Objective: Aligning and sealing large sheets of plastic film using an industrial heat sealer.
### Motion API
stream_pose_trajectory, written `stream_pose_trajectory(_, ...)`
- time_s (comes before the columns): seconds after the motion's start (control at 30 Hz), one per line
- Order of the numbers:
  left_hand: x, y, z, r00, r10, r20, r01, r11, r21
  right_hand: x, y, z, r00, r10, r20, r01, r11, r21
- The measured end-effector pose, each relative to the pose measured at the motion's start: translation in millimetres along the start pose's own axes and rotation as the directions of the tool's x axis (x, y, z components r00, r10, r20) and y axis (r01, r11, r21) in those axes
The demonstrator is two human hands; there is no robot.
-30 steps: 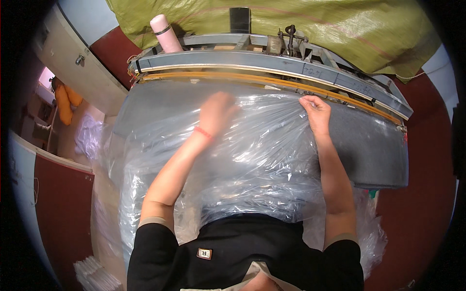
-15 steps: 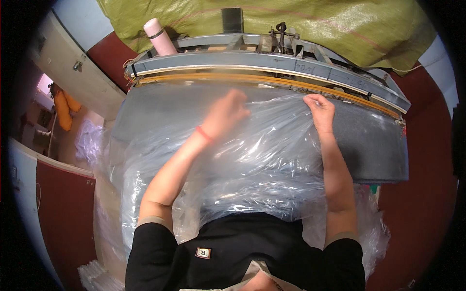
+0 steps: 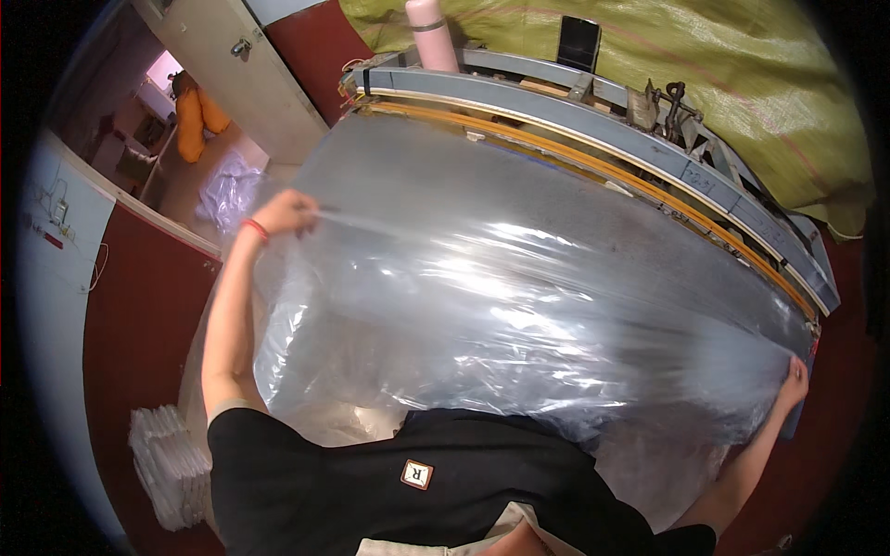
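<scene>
A sheet of clear plastic film [image 3: 519,306] lies stretched across the grey padded table [image 3: 417,157], shiny and wrinkled. Its far edge runs tight between my two hands. At the left end my left hand [image 3: 289,213], with a red band on the wrist, pinches one corner of the film; its fingers are slightly blurred. Over at the right end of the table, my right hand [image 3: 794,380] grips the other corner between thumb and fingers. Toward my body the film hangs in loose folds over the near edge.
A long grey metal bar with orange strips [image 3: 593,125] runs along the table's far side. Behind it stand a pink bottle [image 3: 432,42], a dark phone-like slab [image 3: 578,44] and a clamp [image 3: 672,107]. Stacked clear bags [image 3: 171,463] lie on the floor at left, near an open door [image 3: 232,65].
My hands have moved far apart: the left went left, the right went right and nearer. The film between them is now spread wide and taut. The view has turned.
</scene>
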State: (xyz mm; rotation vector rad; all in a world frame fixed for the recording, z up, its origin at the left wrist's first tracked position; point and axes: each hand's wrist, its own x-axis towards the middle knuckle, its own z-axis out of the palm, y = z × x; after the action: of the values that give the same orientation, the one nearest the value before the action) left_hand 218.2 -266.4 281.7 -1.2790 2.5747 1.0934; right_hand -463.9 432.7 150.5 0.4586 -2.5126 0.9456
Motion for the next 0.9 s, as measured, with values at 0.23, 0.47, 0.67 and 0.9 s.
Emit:
stream_pose_trajectory(0.23,0.1,42.8,-4.9,0.239,0.658,-0.715,0.090,0.718,0.691,-5.8,77.8,-46.0,0.971,0.206,-0.123,-0.228,0.953,-0.200)
stream_pose_trajectory(0.47,15.5,31.0,117.9,0.739,0.564,-0.369,-0.290,0.761,0.581,-10.3,57.1,-43.9,0.971,0.211,-0.112,-0.231,0.947,-0.222)
stream_pose_trajectory(0.67,26.6,22.5,104.6,0.738,0.528,-0.420,-0.246,0.790,0.562,-9.4,67.1,-43.9,0.961,0.259,-0.101,-0.274,0.944,-0.182)
stream_pose_trajectory(0.9,58.4,52.0,109.7,0.708,0.336,-0.621,0.020,0.870,0.492,-14.3,58.5,-60.2,0.956,0.253,-0.148,-0.226,0.958,0.179)
